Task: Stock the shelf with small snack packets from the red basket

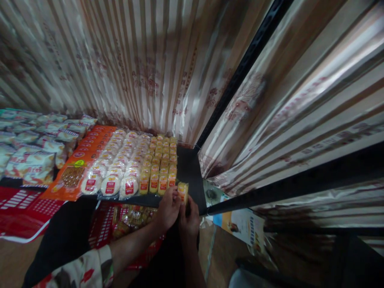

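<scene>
Both of my hands are at a small wrapped yellow snack cake (183, 189) with a red label, just above the front edge of a black shelf (189, 168). My left hand (168, 209) pinches its left side, and my right hand (189, 219) grips it from below and the right. Left of the hands, rows of similar yellow cakes (163, 182) stand on the shelf. Beside those lie rows of round white wrapped cakes (110, 186) with red labels. The fingertips behind the held cake are hidden.
Farther left are flat orange snack bags (70, 176) and white snack bags (33, 165). Red baskets stand below the shelf; one (100, 224) holds more wrapped pieces (135, 220). A black rack post (240, 76) and striped plastic curtain (156, 72) border the shelf.
</scene>
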